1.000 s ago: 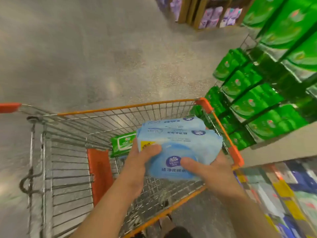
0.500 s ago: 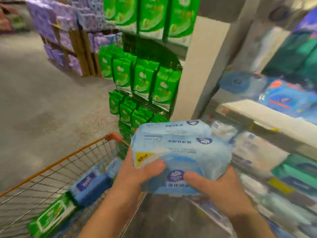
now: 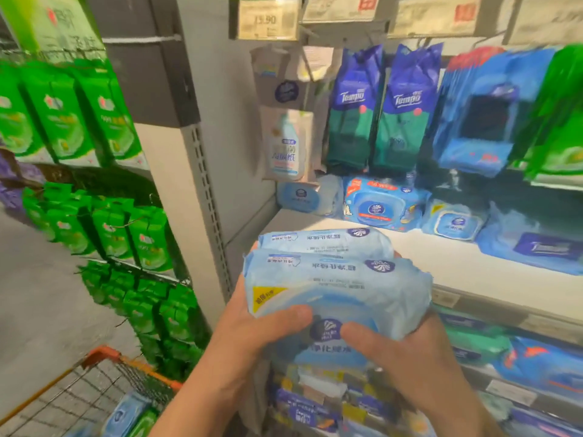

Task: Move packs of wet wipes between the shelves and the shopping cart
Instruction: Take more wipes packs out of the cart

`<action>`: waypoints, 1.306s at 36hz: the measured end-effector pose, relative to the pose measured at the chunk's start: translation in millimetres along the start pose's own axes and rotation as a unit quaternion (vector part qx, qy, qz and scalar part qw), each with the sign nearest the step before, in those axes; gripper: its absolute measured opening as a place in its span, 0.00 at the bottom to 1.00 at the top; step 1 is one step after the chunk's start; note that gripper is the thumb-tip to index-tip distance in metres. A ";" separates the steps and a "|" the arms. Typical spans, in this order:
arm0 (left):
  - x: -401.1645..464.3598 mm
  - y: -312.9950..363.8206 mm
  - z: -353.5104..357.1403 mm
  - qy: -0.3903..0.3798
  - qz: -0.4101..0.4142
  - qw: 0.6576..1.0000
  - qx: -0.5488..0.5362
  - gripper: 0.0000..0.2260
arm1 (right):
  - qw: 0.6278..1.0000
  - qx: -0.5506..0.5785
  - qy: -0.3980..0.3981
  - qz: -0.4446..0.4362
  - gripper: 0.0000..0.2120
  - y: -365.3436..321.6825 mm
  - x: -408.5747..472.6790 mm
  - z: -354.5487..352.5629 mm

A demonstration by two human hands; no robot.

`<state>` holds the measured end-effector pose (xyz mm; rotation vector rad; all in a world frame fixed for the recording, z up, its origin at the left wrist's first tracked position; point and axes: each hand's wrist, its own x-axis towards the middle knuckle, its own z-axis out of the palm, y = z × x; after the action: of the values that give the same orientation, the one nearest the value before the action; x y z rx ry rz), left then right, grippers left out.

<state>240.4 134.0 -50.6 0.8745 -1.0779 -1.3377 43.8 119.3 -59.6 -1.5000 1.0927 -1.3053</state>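
two hands [image 3: 252, 329] grip two packs [image 3: 334, 285]

Shop aisle: price tags [image 3: 267, 18] over stocked shelf [image 3: 473, 266], shopping cart [image 3: 104, 357].

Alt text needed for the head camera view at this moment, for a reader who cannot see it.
Both hands, left hand and right hand, grip a stack of light blue wet wipes packs in front of a white shelf stocked with blue packs. An orange shopping cart shows at lower left.
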 end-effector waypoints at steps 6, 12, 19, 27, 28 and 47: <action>27.5 -1.4 9.8 0.014 -0.017 0.999 0.029 0.41 | 1.000 0.003 0.008 -0.023 0.31 12.5 23.9 -16.6; 59.5 1.2 12.5 0.008 -0.039 0.999 0.029 0.37 | 1.000 0.006 0.009 -0.003 0.37 28.4 55.3 -20.8; 97.1 -5.5 -3.6 0.011 -0.061 0.998 0.003 0.29 | 1.000 -0.014 -0.003 0.024 0.43 42.3 96.0 -14.6; 143.4 1.1 -37.6 -0.008 -0.068 0.997 0.034 0.29 | 0.999 -0.021 -0.012 -0.023 0.22 39.1 142.7 11.2; 149.4 1.8 -41.7 -0.011 -0.065 0.997 0.044 0.29 | 0.999 -0.025 -0.016 -0.028 0.22 38.1 148.7 14.5; 243.0 -17.6 -92.2 -0.179 -0.108 0.965 0.162 0.23 | 0.995 -0.071 0.064 -0.012 0.30 102.5 211.0 29.0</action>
<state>304.9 -117.5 -70.9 1.0355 -1.5493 -1.5663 80.1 -109.5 -107.0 -1.5544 1.2771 -1.3794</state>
